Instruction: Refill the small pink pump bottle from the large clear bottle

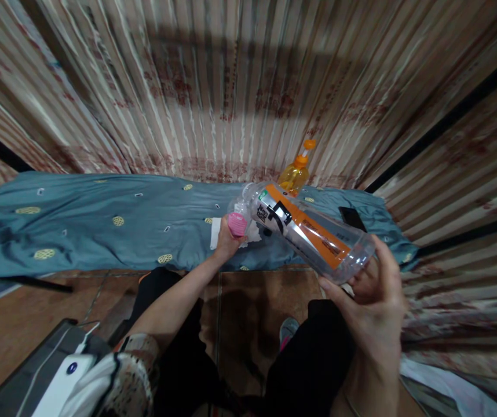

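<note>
My right hand (376, 307) grips the base of a large clear plastic bottle (304, 229) with an orange and silver label. The bottle is tilted, its neck end pointing left and away from me. Fingers of my left hand (227, 242) are closed around a small clear container with a round pink part (237, 225). Whether that pink part is a cap or a label I cannot tell. The bottle's neck end overlaps the container's clear part, and whether they touch is unclear. Beneath my left hand lies white paper (216, 231) on the cloth.
A teal patterned cloth (79, 223) covers the narrow table ahead. On it stand an orange-topped pump bottle (295, 174) and a dark phone-like slab (353, 219). Pleated curtains (196, 87) and black poles (443, 121) surround it. A white power bank (64, 385) with a cable lies lower left.
</note>
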The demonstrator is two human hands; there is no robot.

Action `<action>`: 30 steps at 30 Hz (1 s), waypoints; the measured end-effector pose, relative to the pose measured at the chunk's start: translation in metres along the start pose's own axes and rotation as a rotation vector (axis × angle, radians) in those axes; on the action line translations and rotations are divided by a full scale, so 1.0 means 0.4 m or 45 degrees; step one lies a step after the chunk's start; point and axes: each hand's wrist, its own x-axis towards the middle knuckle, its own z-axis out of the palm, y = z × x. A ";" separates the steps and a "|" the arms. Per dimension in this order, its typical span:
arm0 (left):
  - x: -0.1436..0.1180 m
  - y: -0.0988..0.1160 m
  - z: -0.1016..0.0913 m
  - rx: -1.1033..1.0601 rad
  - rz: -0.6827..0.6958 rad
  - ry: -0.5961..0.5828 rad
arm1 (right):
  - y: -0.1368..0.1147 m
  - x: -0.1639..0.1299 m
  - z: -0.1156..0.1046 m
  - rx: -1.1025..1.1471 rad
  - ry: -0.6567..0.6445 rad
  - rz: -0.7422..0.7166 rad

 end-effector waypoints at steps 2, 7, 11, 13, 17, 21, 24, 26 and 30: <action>-0.001 0.006 0.001 0.000 -0.011 0.000 | -0.001 0.000 0.000 -0.002 -0.003 -0.002; -0.002 0.021 -0.001 0.002 -0.041 -0.012 | -0.004 0.003 0.000 0.012 -0.004 -0.034; -0.003 0.029 -0.005 0.003 -0.060 -0.018 | -0.004 0.006 0.000 -0.002 -0.003 -0.048; -0.003 0.030 -0.006 0.007 -0.060 -0.024 | -0.002 0.006 -0.001 0.000 -0.003 -0.047; -0.004 0.024 -0.005 0.007 -0.034 -0.020 | 0.003 0.004 -0.003 0.013 -0.014 -0.033; -0.004 0.020 0.001 0.038 -0.043 -0.005 | 0.006 0.003 -0.002 -0.010 -0.018 -0.022; -0.005 0.020 0.002 0.059 -0.073 -0.007 | 0.006 0.003 -0.001 -0.012 -0.007 -0.027; -0.005 0.018 0.001 0.052 -0.081 -0.017 | 0.006 0.002 -0.001 -0.008 -0.006 -0.022; -0.004 0.007 -0.001 0.024 -0.046 -0.016 | 0.010 0.001 -0.004 -0.003 -0.011 -0.021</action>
